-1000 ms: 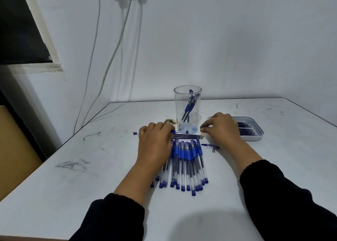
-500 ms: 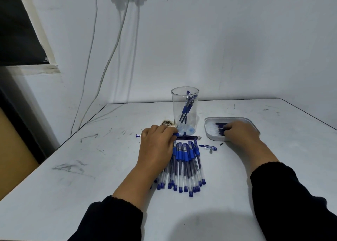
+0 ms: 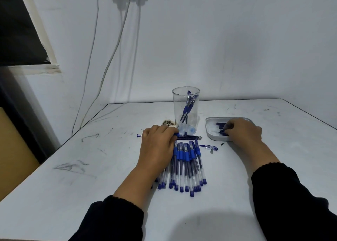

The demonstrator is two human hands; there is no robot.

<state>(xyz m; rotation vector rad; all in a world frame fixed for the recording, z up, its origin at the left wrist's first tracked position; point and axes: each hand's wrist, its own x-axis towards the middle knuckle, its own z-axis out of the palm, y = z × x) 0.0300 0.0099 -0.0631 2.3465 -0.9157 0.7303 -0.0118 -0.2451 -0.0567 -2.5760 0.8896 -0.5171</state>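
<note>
Scuffed table [image 3: 91,186] bears cup [image 3: 182,104] beside tray [image 3: 207,131], behind pens [image 3: 186,160]

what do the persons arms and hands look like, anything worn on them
Both arms are in long black sleeves, the left sleeve and the right sleeve, each of knit fabric gathered at its end partway up the forearm. The left hand and right hand are bare: no gloves, and no ring or watch shows.

The left sleeve [image 3: 113,220] is long, black and loose, ending above the wrist in a soft, slightly wavy knitted cuff; the right sleeve [image 3: 291,200] matches it; the left hand [image 3: 157,144] and right hand [image 3: 243,131] are bare.
</note>
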